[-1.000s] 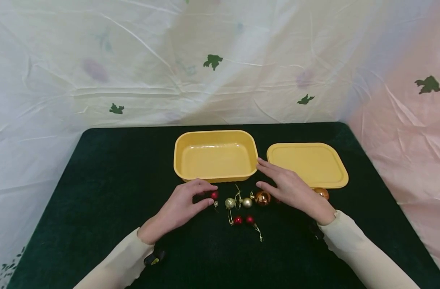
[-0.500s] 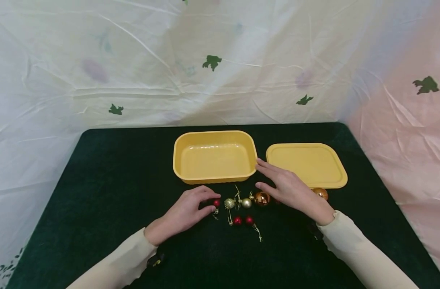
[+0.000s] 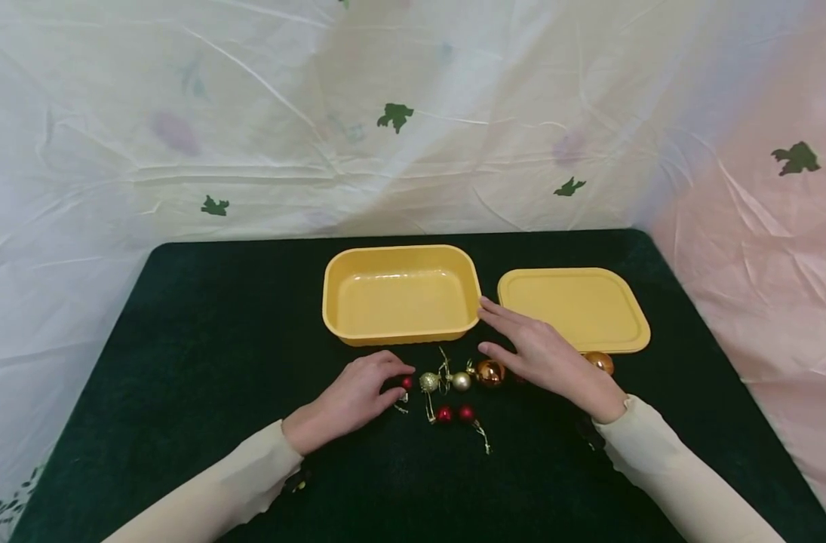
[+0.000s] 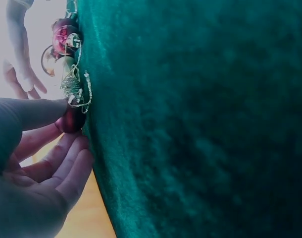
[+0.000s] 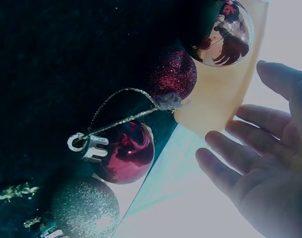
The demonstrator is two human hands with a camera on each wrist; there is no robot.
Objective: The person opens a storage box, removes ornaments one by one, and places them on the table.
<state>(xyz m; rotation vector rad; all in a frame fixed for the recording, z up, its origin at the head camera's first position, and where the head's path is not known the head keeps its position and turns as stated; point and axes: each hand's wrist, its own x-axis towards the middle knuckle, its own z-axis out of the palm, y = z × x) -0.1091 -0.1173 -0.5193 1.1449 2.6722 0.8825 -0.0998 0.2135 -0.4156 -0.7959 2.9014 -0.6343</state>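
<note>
My left hand (image 3: 354, 396) holds a small red Christmas bauble (image 3: 406, 382) between thumb and fingertips, low at the left end of a row of baubles. In the left wrist view this bauble (image 4: 72, 120) sits at the fingertips, its gold cord lying on the cloth. Just right of it are a glittery gold bauble (image 3: 429, 382), a smooth gold one (image 3: 462, 381) and a larger copper one (image 3: 490, 372). My right hand (image 3: 545, 358) has its fingers extended beside the yellow container's (image 3: 402, 335) right side, holding nothing; contact with the wall cannot be told.
The yellow lid (image 3: 575, 309) lies flat right of the container. Nearer me are a shiny red bauble (image 3: 443, 414) and another red bauble (image 3: 466, 413) with cords. A second copper bauble (image 3: 599, 363) is partly hidden behind my right wrist. Dark green cloth covers the table (image 3: 216, 339).
My left hand has brought the red bauble toward me and slightly right, closer to the glittery gold one and in line with the row. My right hand has stayed put.
</note>
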